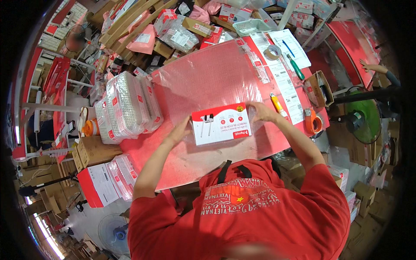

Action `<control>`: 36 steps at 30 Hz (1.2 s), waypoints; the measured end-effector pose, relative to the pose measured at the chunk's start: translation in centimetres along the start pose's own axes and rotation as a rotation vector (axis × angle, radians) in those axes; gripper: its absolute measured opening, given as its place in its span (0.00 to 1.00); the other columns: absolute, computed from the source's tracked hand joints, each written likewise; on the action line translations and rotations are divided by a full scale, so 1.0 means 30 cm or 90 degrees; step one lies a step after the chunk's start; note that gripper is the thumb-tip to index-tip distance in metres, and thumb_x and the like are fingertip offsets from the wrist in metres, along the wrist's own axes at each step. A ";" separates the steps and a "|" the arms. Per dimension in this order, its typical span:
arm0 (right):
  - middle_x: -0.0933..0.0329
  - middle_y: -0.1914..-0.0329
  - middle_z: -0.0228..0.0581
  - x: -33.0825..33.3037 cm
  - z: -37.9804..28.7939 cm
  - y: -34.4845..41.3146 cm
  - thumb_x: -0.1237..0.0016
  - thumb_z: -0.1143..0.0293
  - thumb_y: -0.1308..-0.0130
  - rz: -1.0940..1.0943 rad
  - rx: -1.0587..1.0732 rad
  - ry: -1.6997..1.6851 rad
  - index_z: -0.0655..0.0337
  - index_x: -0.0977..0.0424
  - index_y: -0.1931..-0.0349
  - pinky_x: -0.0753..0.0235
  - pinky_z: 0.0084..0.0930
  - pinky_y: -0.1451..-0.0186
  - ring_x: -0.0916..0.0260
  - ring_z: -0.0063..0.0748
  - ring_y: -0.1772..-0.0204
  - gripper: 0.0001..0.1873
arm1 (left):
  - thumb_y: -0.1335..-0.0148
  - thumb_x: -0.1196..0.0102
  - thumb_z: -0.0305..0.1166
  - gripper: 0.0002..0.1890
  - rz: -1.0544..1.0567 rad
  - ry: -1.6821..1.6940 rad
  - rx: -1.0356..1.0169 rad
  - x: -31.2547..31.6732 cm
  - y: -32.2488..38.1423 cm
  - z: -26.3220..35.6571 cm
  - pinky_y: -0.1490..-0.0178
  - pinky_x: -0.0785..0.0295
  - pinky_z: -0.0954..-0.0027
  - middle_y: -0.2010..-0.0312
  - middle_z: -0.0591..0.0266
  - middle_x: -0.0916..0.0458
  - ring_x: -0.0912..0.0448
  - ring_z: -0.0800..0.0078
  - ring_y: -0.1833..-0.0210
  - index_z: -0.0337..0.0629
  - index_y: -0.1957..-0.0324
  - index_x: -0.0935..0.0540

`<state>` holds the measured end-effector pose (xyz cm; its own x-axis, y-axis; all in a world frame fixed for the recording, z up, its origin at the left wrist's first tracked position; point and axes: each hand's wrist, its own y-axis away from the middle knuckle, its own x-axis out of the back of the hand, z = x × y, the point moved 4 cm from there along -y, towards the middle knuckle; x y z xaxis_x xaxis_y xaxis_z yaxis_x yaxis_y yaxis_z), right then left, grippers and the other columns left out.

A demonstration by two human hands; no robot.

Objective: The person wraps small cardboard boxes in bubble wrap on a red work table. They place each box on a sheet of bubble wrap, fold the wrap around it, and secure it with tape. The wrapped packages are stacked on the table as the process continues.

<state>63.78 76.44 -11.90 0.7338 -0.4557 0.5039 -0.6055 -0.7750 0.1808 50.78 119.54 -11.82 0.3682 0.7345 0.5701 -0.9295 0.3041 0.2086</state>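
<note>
A red and white printed product box is in front of me on the red worktable, its printing upside down to me. My left hand holds its left end, thumb near the upper corner. At the opposite end, my right hand has its fingers around the upper right corner. Clear wrap shows along the box's right end. Beyond the box spreads a sheet of clear bubble wrap. The undersides of both hands' grips are hidden.
Bubble-wrapped parcels are stacked at left. On the right lie a yellow utility knife, a green-handled tool, a tape roll, printed sheets and an orange tape dispenser. Parcels heap beyond the table. A person's hand rests farther right.
</note>
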 end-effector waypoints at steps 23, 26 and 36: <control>0.14 0.33 0.49 -0.057 -0.074 -0.091 0.53 0.77 0.18 0.076 -0.120 -0.152 0.56 0.46 0.10 0.16 0.39 0.46 0.14 0.42 0.48 0.38 | 0.32 0.26 0.46 0.38 0.343 -0.112 0.238 -0.070 0.570 -0.178 0.22 0.27 0.48 0.28 0.43 0.20 0.24 0.43 0.24 0.41 0.25 0.23; 0.12 0.59 0.52 -0.318 -0.391 -0.388 0.46 0.63 0.17 -0.031 0.105 0.232 0.60 0.21 0.32 0.16 0.45 0.54 0.12 0.52 0.57 0.20 | 0.41 0.19 0.47 0.55 0.337 -0.170 0.176 -0.012 0.493 -0.160 0.15 0.36 0.41 0.16 0.44 0.37 0.40 0.41 0.13 0.51 0.15 0.35; 0.12 0.57 0.47 -0.268 -0.229 -0.138 0.49 0.59 0.18 -0.125 0.015 0.405 0.46 0.19 0.38 0.14 0.55 0.55 0.11 0.56 0.58 0.15 | 0.63 0.12 0.65 0.80 0.072 -0.430 0.402 0.017 0.388 -0.178 0.16 0.47 0.23 0.06 0.49 0.72 0.56 0.33 0.08 0.79 0.08 0.51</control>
<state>58.27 86.31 -10.89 0.5002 0.0365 0.8652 -0.4667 -0.8302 0.3048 40.25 126.70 -13.32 0.3691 0.1702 0.9137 -0.8708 -0.2802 0.4039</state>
